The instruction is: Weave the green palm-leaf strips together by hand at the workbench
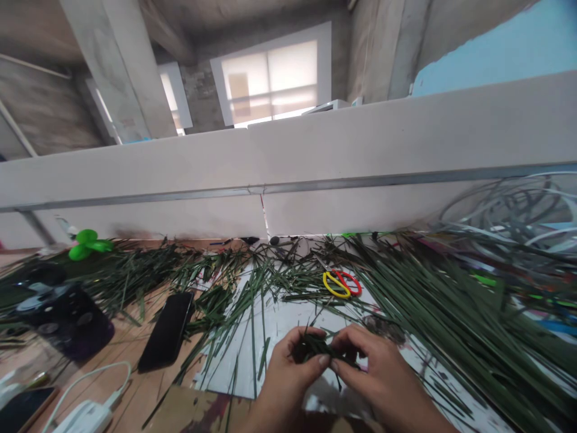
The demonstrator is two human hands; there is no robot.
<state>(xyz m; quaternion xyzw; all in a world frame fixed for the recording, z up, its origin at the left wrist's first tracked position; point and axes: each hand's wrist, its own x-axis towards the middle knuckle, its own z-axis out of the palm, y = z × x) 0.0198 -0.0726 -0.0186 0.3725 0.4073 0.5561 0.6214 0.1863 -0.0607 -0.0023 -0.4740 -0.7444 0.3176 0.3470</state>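
My left hand (295, 358) and my right hand (367, 358) meet low in the middle of the view, above a white board (237, 376). Between them is a small bunch of dark green leaf strips (315, 344), folded or woven together; its exact shape is partly hidden by my fingers. The left fingers curl round the bunch, with the thumb pressed on its near side. At its right end the right thumb and fingers pinch it. Scissors (338, 284) with one yellow and one red handle loop lie just beyond my hands, among cut strips.
Long green leaves (451, 325) are heaped on the right, near coiled pale strips (523, 210). On the left are a black phone (166, 331), a dark cup (67, 319), a white plug with cable (88, 415) and a green balloon-like object (88, 245). A white partition (338, 210) stands behind.
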